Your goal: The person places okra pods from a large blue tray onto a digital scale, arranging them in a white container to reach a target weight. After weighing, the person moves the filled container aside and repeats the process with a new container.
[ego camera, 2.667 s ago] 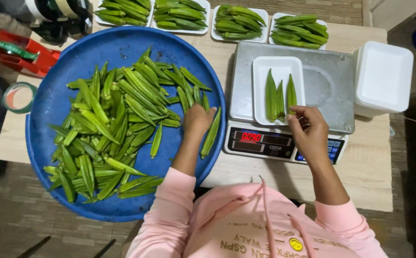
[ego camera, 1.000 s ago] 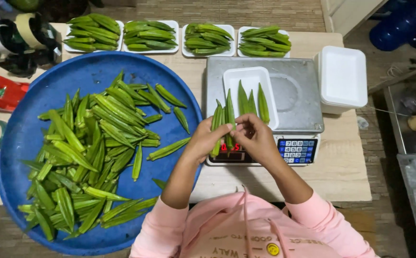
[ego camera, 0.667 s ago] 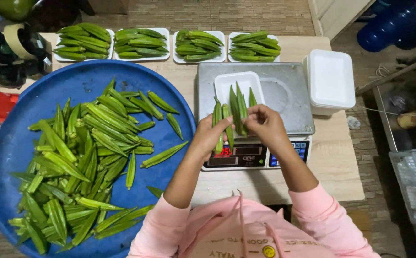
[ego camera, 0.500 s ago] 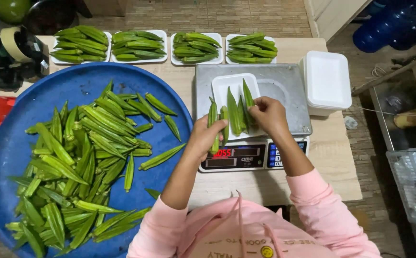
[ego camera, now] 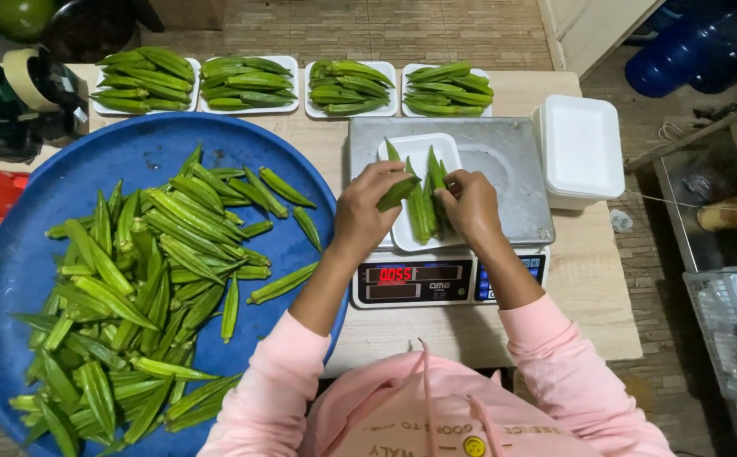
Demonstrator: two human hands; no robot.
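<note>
Okra pod [ego camera: 398, 193], pinched in the closed left hand [ego camera: 367, 211], lies slanted over the white foam tray's [ego camera: 411, 149] left edge on the digital scale [ego camera: 504, 161]. Just beside it, the right hand [ego camera: 470, 203] closes on upright-lying tray pods [ego camera: 426, 207]; a heaped blue tub [ego camera: 21, 254] lies leftward.

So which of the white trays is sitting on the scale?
The tray under both hands, with only a few okra pods; the four full trays stand in a row at the table's far edge.
</note>
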